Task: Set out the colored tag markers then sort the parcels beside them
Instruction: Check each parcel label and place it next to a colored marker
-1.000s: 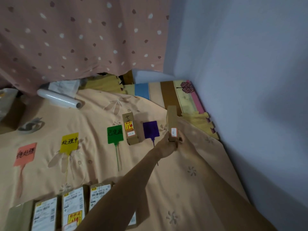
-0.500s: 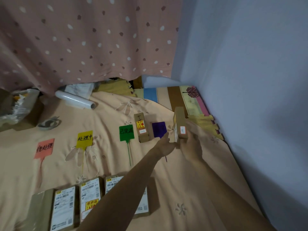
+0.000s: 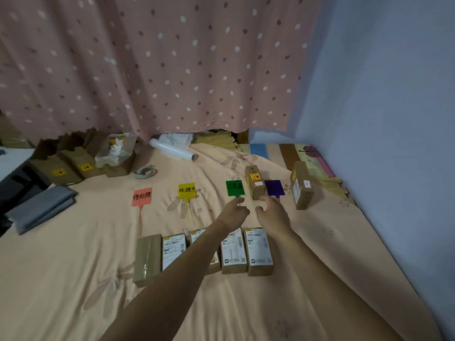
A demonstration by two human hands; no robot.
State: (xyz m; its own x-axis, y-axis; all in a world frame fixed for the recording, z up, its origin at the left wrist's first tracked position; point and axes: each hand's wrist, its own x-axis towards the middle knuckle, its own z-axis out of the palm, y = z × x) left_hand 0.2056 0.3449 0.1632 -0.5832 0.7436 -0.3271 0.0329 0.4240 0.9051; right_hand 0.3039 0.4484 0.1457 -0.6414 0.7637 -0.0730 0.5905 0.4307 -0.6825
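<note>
Let go of the parcel point(image 3: 302, 185) since a moment ago; now lying just right of the purple tag point(image 3: 274, 187). Left hand point(image 3: 235, 212) and right hand point(image 3: 270, 212) both drawn back, loosely open, empty, hovering just below that tag, touching nothing.

Both bare forearms reach toward 12 o'clock, nearly side by side. The left hand point(image 3: 235, 212) and right hand point(image 3: 270, 211) hang empty, fingers loosely curled.
</note>
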